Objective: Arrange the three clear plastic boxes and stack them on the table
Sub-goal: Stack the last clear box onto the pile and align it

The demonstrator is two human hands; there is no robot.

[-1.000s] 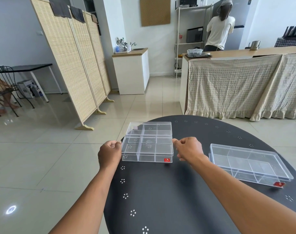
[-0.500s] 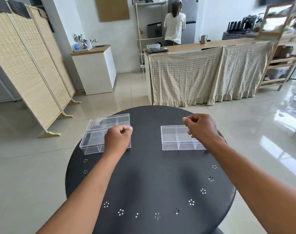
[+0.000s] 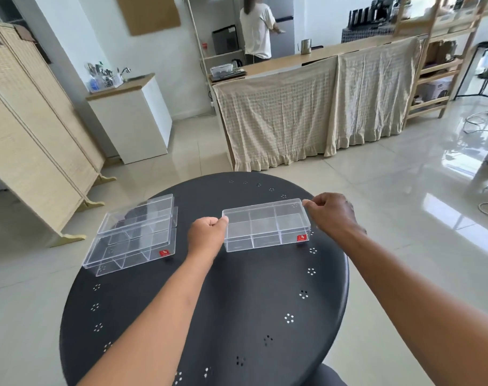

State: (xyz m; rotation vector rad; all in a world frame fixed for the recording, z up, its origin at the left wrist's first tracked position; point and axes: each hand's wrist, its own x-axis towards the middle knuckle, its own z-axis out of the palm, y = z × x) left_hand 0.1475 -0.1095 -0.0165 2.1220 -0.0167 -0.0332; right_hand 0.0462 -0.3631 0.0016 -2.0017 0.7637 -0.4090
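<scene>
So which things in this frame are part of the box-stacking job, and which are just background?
Part of the job:
- single clear box, held at its ends by the left hand and right hand
- two-box stack on the left
- black round table

Background:
- woven folding screen
- white cabinet
- cloth-draped counter
- person standing at the back
- wooden shelf

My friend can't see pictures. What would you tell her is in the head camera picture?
Two bare hands hold a clear plastic box by its ends, the left hand and the right hand, on a round black table. To the left, two more clear boxes sit stacked.
</scene>
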